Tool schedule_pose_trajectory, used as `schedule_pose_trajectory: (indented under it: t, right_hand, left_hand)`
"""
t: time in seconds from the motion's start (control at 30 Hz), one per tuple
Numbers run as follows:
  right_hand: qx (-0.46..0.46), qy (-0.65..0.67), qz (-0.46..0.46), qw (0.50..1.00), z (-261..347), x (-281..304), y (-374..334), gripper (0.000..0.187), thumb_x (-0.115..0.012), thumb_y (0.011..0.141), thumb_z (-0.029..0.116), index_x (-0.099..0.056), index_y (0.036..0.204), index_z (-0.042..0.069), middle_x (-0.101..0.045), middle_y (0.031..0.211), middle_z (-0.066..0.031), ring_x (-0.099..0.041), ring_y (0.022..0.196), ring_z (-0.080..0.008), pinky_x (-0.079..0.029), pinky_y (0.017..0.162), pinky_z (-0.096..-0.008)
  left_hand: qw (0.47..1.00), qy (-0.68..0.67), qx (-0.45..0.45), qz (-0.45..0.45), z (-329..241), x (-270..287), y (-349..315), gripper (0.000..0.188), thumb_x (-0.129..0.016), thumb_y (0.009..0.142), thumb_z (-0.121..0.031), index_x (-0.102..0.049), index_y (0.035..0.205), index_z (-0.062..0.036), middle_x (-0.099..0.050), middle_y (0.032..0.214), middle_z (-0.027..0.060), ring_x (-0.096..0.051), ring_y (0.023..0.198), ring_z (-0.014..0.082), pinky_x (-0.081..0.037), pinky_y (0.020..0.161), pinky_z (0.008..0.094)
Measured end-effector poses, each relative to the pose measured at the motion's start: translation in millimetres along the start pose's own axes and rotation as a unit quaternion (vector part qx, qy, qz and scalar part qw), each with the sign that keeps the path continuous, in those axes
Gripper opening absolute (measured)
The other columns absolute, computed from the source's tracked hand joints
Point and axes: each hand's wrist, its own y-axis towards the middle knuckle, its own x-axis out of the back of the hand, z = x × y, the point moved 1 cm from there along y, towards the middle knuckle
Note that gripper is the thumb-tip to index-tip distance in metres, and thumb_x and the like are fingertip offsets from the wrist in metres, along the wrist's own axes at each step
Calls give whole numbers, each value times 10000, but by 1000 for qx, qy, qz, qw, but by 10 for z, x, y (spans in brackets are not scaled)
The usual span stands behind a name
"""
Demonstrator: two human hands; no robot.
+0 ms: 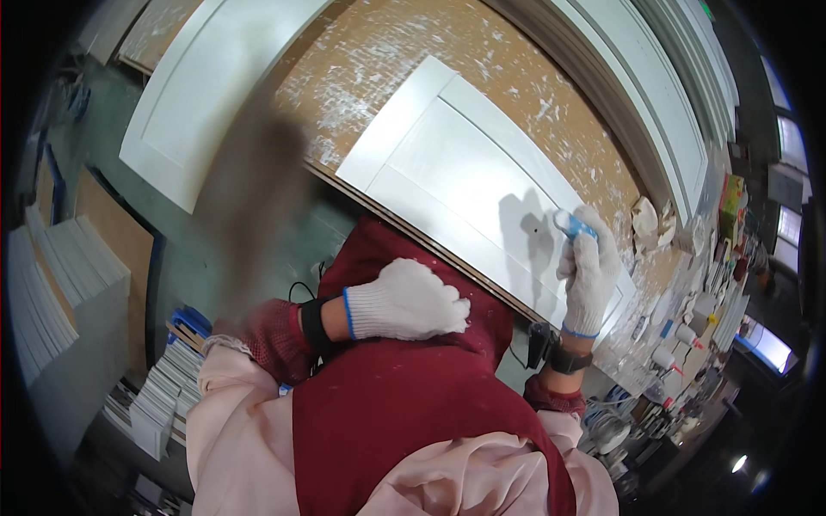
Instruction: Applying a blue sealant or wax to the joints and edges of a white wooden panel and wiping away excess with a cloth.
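A white cabinet door panel (456, 163) with a recessed centre lies flat across the paint-flecked brown worktable (361, 60), its near side along the table edge. Above the panel's right part is my right hand (592, 267) in a white knit glove, closed round a small blue-and-white object (575, 225) whose kind I cannot make out. A small dark spot (535, 230) shows on the panel, near the hand's shadow. My left hand (404, 301), also gloved, is curled in front of the dark red apron (413, 387); its palm is hidden.
Another white panel (181, 120) sticks out past the table's left end. More long white panels (637, 77) stand along the far side. Bottles and tools (680, 344) clutter the right. Stacked panels (64, 292) are at left. A brown blur (249, 198) hides some floor.
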Motion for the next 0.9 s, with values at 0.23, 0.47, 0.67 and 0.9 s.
schedule_pose_trajectory:
  t: [0.23,0.47,0.67,0.9]
  right_hand:
    - [-6,199,-175,964,-825,807,-664,403,-539,1021,300,-582,1272,-12,-521,734,28,-441,577,-55,-345,455,-208]
    - [-16,307,-366,879,-1239,1452,-1184,358,-537,1025,221,-535,1317,13,-474,747,39,-425,590,-64,-348,493,-208]
    - [38,293,-430,853,-1646,1812,-1375,343,-579,996,136,-512,1314,28,-544,835,7,-491,638,-75,-428,522,-208]
    - [1,265,-487,832,-1837,2025,-1417,320,-574,1002,153,-532,1291,23,-561,853,-14,-509,636,-85,-432,508,-238]
  left_hand:
    - [997,-5,77,-31,-5,88,-121,272,-582,937,-413,-632,954,-146,-620,683,8,-646,598,214,-489,506,357]
    - [990,45,80,-107,-69,141,-2,291,-681,854,-334,-679,1059,-129,-652,752,-2,-652,645,182,-512,578,337]
    - [994,82,45,-55,-158,204,302,451,-719,820,-278,-632,1220,-88,-659,1045,64,-640,940,232,-524,791,350]
    - [993,106,44,-39,-181,104,792,612,-788,718,-197,-589,1289,-102,-573,1256,79,-547,1156,296,-462,960,423]
